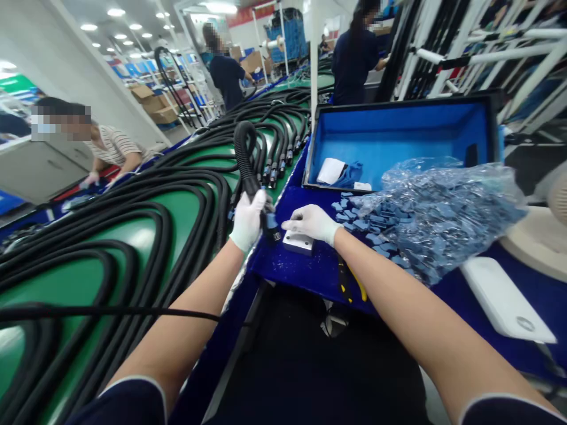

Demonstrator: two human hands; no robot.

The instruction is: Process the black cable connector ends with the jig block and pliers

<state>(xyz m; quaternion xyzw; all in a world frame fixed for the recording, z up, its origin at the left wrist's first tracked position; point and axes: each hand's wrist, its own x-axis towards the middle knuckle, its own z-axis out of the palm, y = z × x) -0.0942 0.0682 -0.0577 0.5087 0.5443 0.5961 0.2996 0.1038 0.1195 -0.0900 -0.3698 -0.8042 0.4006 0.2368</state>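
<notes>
The gloved left hand [248, 219] clenches a black corrugated cable [245, 147]; the gloved right hand [310, 224], fingers together and extended, hovers over a metal block [297, 242], near a plastic bag of blue parts [436, 215].

One left hand [248, 221], one right hand [311, 224], one metal block [297, 242], one plastic bag [438, 218].

I have the left hand [248, 219] around a corrugated cable [243, 147], its connector [271, 227] lying between both hands. Under the right hand [310, 224] sits a metal block [297, 242]. Right of that hand lies a plastic bag of small parts [438, 218], with an open case [398, 141] ahead. Pliers [348, 277] lie behind the right wrist, and looped cables [146, 236] fill the bench [135, 233] left of the left hand.
</notes>
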